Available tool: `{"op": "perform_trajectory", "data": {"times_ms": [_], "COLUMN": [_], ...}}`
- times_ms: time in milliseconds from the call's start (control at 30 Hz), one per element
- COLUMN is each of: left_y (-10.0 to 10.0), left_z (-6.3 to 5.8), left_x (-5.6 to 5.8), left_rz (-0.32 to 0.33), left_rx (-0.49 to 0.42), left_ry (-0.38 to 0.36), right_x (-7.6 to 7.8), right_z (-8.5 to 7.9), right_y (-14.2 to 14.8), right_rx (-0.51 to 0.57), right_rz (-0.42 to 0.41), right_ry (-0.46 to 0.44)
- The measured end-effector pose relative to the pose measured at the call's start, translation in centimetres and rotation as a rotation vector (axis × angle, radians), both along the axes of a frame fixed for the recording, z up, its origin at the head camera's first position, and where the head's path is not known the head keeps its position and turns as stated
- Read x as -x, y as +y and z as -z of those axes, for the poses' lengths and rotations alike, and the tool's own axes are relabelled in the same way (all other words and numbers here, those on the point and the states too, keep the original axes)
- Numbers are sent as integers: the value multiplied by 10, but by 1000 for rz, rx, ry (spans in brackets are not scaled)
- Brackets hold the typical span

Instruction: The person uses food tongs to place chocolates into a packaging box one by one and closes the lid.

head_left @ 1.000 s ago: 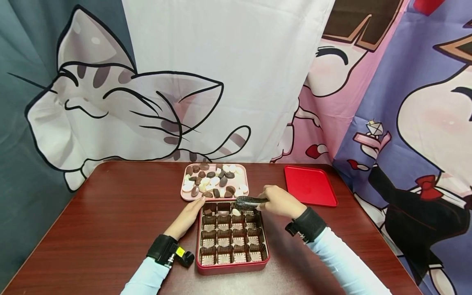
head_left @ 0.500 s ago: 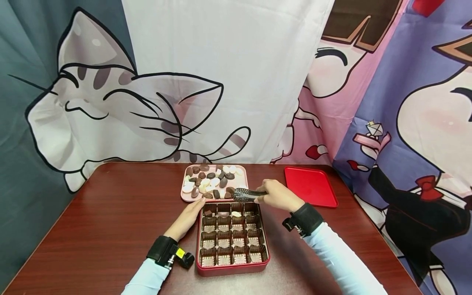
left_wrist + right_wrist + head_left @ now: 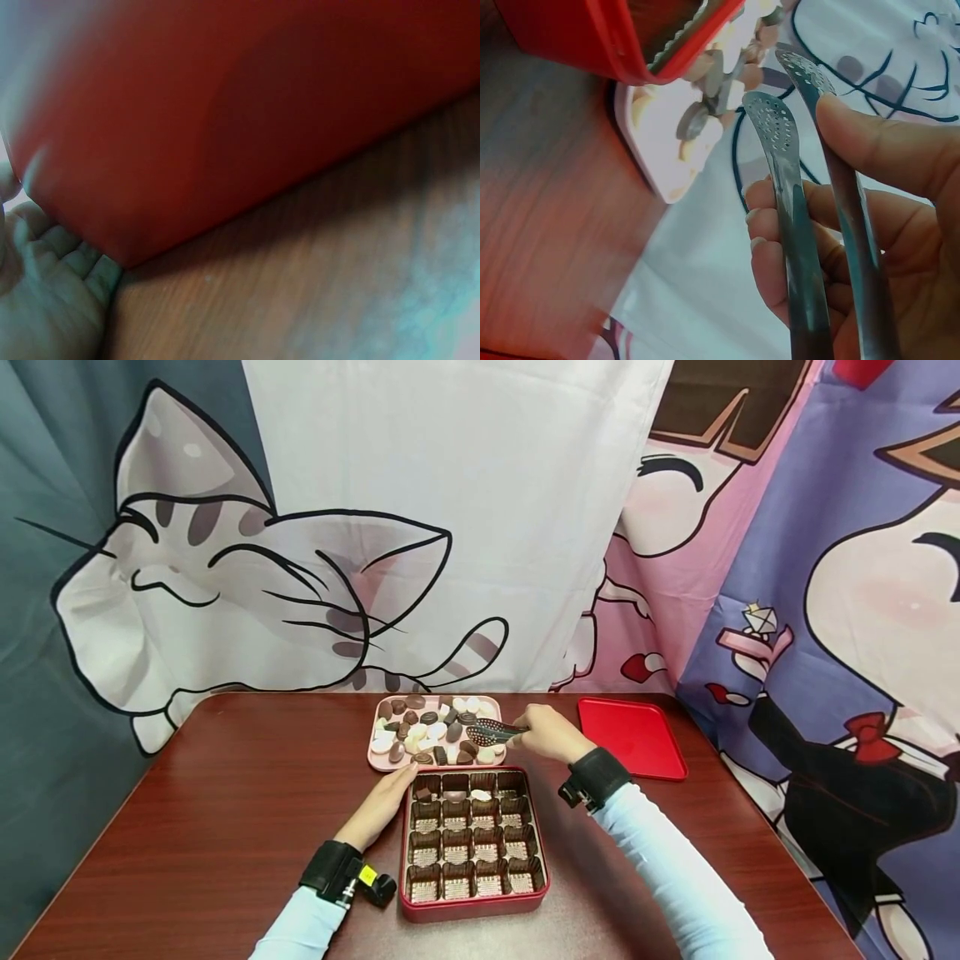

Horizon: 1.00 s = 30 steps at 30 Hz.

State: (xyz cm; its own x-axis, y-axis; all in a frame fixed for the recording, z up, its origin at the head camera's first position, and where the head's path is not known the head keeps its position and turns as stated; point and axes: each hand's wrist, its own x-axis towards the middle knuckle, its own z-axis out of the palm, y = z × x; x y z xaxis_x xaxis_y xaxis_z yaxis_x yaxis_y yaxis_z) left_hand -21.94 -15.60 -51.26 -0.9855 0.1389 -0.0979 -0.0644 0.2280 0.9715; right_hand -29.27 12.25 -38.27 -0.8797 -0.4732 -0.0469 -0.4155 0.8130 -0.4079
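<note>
My right hand (image 3: 551,732) holds metal tongs (image 3: 491,732) with perforated tips over the right side of a pink tray (image 3: 491,706) of brown and white chocolates. In the right wrist view the thumb and fingers are on the two arms of the tongs (image 3: 804,247), whose tips stand apart with nothing between them. My left hand (image 3: 382,802) rests against the upper left corner of a red box (image 3: 472,910) with a brown divided insert. Three chocolates lie in its back row: a brown one (image 3: 423,794), a pinkish one (image 3: 453,796) and a white one (image 3: 481,795).
A red lid (image 3: 633,737) lies flat at the back right of the brown wooden table (image 3: 225,827). The tray stands just behind the box, near the table's back edge. A printed cloth (image 3: 480,485) hangs behind it.
My right hand has lifted the tongs away from the box's back row and moved them back over the tray. The white chocolate stays in its compartment. My left hand has not moved.
</note>
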Motion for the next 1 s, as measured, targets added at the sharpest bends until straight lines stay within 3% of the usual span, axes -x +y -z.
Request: {"op": "perform_trajectory", "data": {"times_ms": [400,700,1000], "left_y": [1,0,-1], "left_z": [-2,-3,-2], "left_x": [-1,-1,-1], "left_rz": [7,7,2], "left_rx": [0,-4,-12], "left_ry": [-17,-14,-4], "right_x": [22,28,29], "right_z": [25,35,41], "right_y": [-12,-17,-18], "right_rx": [-70,-46,-25], "right_rz": [13,18,18], "right_ry": [-35,-107,-40]}}
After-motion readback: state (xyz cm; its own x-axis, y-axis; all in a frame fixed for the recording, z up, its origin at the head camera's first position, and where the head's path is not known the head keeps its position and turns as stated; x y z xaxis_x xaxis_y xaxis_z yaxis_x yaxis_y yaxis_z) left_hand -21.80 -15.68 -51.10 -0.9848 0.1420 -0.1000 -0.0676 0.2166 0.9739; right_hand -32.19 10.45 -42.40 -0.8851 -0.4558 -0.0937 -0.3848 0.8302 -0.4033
